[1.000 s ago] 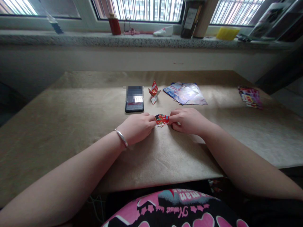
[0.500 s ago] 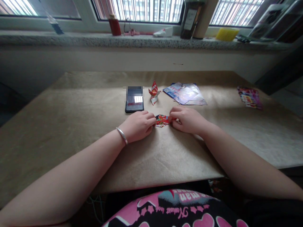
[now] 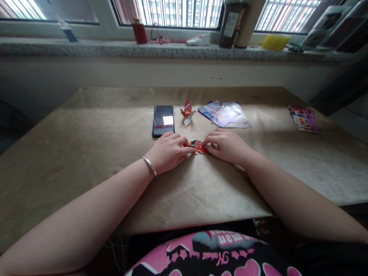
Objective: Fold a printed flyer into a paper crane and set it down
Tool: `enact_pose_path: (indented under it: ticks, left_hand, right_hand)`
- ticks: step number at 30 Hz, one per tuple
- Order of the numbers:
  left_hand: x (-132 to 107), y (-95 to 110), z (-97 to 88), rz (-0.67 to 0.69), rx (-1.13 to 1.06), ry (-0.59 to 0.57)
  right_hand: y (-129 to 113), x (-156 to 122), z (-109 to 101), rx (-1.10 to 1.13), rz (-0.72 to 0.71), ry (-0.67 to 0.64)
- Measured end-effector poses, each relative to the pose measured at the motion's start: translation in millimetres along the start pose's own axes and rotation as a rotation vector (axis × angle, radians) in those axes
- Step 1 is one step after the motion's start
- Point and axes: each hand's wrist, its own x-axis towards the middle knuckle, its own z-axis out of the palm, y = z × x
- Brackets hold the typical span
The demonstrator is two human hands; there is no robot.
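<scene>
Both hands pinch one small folded paper piece low over the middle of the bench. The left hand grips its left end with curled fingers; the right hand grips the right end. Just beyond lie a phone, a folded paper figure and magazine sheets.

folded paper: red print | phone: black | bracelet: silver | shirt: black (pink hearts)
</scene>
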Motion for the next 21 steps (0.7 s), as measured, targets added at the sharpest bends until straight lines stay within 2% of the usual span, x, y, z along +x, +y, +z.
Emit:
enact_pose_path:
  ticks: [4,9,15,21]
  left_hand:
    - [-0.8,-3.6,2.5,-0.005,0.004,-0.003]
    - [0.9,-1.6,2.6,-0.049,-0.026,-0.032]
    - [1.7,-0.2,3.7,-0.024,-0.073,-0.003]
    - [1.5,0.8,4.3,-0.033,-0.122,-0.004]
  right_hand:
    - [-1.0,-1.6,-0.1,0.029,0.010,-0.012]
    - [-6.3,-1.5,0.7,0.118,-0.057,-0.052]
    - [-0.4,-0.3,6.8,0.071,0.000,0.024]
    - [0.6,0.8,5.9,0.059,-0.059,-0.004]
